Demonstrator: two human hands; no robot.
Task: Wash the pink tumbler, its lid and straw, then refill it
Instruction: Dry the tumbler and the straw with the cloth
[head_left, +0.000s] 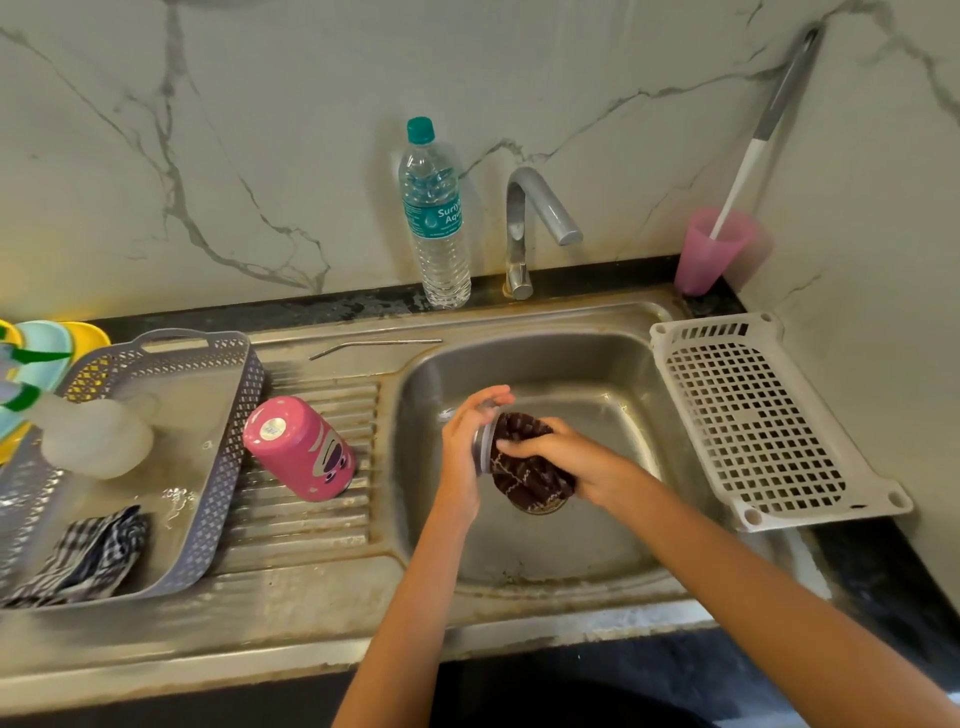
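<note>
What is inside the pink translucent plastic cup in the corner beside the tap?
A long white-and-grey handle stands in the pink cup, leaning against the wall. Its lower end is hidden by the cup's cloudy side.

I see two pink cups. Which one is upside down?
The pink tumbler on the drainboard, bottom up. The pale pink cup in the back corner stands upright, holding a brush.

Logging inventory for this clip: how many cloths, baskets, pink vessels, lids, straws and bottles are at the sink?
Cloths: 2, brown cloth, checked cloth
Baskets: 2, grey basket, white basket
Pink vessels: 2, tumbler, cup
Lids: 1, lid
Straws: 1, straw
Bottles: 1, bottle
Total: 9
</note>
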